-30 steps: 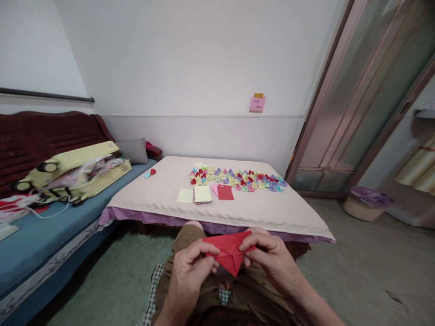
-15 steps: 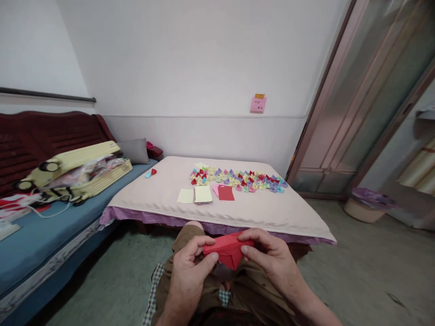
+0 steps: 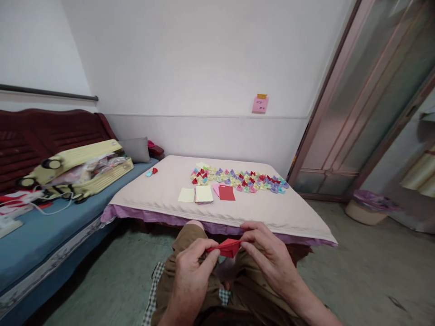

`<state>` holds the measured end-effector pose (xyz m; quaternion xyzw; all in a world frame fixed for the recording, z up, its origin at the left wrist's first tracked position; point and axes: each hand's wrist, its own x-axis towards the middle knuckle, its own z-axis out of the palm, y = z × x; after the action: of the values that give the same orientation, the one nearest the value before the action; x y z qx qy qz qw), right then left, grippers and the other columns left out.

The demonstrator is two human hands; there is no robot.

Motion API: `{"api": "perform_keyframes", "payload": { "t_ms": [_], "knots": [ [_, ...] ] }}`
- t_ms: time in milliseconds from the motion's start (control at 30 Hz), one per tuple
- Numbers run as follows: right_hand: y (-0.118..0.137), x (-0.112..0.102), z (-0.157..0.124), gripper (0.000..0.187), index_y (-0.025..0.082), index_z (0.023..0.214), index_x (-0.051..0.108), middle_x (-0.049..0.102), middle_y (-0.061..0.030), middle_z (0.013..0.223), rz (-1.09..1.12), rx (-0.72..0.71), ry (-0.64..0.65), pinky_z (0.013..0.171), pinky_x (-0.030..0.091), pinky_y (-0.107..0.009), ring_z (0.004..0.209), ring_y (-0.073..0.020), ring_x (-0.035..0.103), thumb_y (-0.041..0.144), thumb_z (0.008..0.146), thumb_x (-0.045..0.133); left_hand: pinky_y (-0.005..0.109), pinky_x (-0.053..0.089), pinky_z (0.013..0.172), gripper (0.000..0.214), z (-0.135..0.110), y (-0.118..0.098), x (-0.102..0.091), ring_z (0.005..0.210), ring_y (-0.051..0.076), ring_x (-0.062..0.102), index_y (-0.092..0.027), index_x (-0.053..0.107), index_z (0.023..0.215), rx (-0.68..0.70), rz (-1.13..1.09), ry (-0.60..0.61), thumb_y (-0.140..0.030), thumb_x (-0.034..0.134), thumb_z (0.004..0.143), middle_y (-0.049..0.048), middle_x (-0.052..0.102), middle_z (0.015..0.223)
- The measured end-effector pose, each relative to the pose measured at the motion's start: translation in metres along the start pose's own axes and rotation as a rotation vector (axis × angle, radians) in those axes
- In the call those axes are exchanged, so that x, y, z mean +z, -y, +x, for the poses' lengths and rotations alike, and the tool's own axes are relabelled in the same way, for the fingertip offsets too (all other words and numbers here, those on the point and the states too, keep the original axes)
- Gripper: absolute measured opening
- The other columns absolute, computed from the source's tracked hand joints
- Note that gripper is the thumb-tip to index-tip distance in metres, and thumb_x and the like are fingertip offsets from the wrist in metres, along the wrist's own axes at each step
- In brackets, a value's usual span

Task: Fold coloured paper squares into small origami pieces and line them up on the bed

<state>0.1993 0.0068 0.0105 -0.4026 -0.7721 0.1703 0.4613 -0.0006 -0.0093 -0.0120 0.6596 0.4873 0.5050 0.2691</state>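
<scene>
Over my lap I hold a folded red paper piece (image 3: 228,247) between both hands. My left hand (image 3: 191,277) pinches its left end with thumb and fingers closed. My right hand (image 3: 268,258) pinches its right end from above. The paper is nearly edge-on and looks flat and small. Beyond my knees stands a low table with a pale cloth (image 3: 163,194). On it lie a red sheet (image 3: 226,193), a cream sheet (image 3: 186,195), a stack of paper squares (image 3: 203,194) and several small folded paper pieces in many colours (image 3: 238,178).
A blue-cushioned sofa (image 3: 37,244) runs along the left, with a yellow open case (image 3: 79,168) and a grey pillow (image 3: 134,150) on it. A glass sliding door (image 3: 356,99) is at the right, a basin (image 3: 365,206) on the floor by it. A pink note (image 3: 260,104) hangs on the wall.
The red paper has been folded flatter and turned towards edge-on, and both hands have closed in on it. The view has shifted slightly rightwards.
</scene>
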Motion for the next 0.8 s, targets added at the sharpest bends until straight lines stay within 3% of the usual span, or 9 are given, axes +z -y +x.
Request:
{"api": "perform_keyframes", "payload": {
  "t_ms": [67,200,333,467,667,800],
  "knots": [
    [0.001,-0.002,0.001,0.013,0.02,0.077,0.062,0.063,-0.0063,0.099,0.044,0.047,0.055,0.081,0.043,-0.028,0.094,-0.0195,0.059,0.021,0.088,0.056,0.025,0.044,0.07,0.011,0.002,0.001,-0.001,0.078,0.017,0.061,-0.02,0.066,0.075,0.052,0.023,-0.02,-0.018,0.058,0.082,0.0019,0.066,0.08],
    [0.002,-0.004,0.003,0.017,0.019,0.075,0.061,0.062,-0.0025,0.075,0.111,0.185,0.136,0.064,0.042,-0.027,0.07,-0.0172,0.057,0.027,0.088,0.055,0.03,0.043,0.083,0.012,0.004,-0.001,-0.003,0.098,0.021,0.058,-0.019,0.062,0.07,0.102,0.088,-0.015,-0.012,0.058,0.079,0.0065,0.064,0.1],
    [0.007,-0.002,0.004,0.018,0.017,0.074,0.063,0.061,-0.0023,0.071,0.057,0.2,0.141,0.064,0.04,-0.027,0.067,-0.0171,0.055,0.027,0.087,0.055,0.033,0.04,0.082,0.009,0.003,-0.01,-0.003,0.091,0.021,0.057,-0.02,0.065,0.082,0.134,0.185,0.12,-0.013,0.059,0.08,0.0041,0.066,0.091],
    [0.015,0.002,0.004,0.018,0.017,0.069,0.062,0.061,-0.0022,0.069,0.019,0.163,0.121,0.065,0.039,-0.027,0.068,-0.0168,0.054,0.023,0.084,0.056,0.033,0.039,0.077,0.009,-0.001,-0.015,0.001,0.083,0.02,0.056,-0.02,0.068,0.086,0.138,0.246,0.158,-0.019,0.061,0.081,0.0026,0.067,0.083],
    [0.02,0.004,0.005,0.005,0.018,0.078,0.068,0.064,-0.0011,0.071,0.164,0.221,0.201,0.063,0.042,-0.024,0.069,-0.0156,0.056,0.018,0.078,0.063,0.027,0.039,0.067,0.015,-0.001,-0.01,0.007,0.07,0.016,0.057,-0.018,0.071,0.071,0.009,0.065,0.201,-0.015,0.06,0.08,0.0016,0.065,0.067],
    [0.017,0.007,0.007,0.011,0.018,0.068,0.071,0.062,-0.0016,0.066,0.246,0.157,0.234,0.062,0.042,-0.024,0.066,-0.0152,0.055,0.02,0.078,0.066,0.025,0.04,0.062,0.012,0.0,-0.013,0.006,0.065,0.015,0.057,-0.017,0.072,0.068,-0.082,-0.052,0.215,-0.015,0.062,0.075,0.0017,0.065,0.065]
  ]
}}
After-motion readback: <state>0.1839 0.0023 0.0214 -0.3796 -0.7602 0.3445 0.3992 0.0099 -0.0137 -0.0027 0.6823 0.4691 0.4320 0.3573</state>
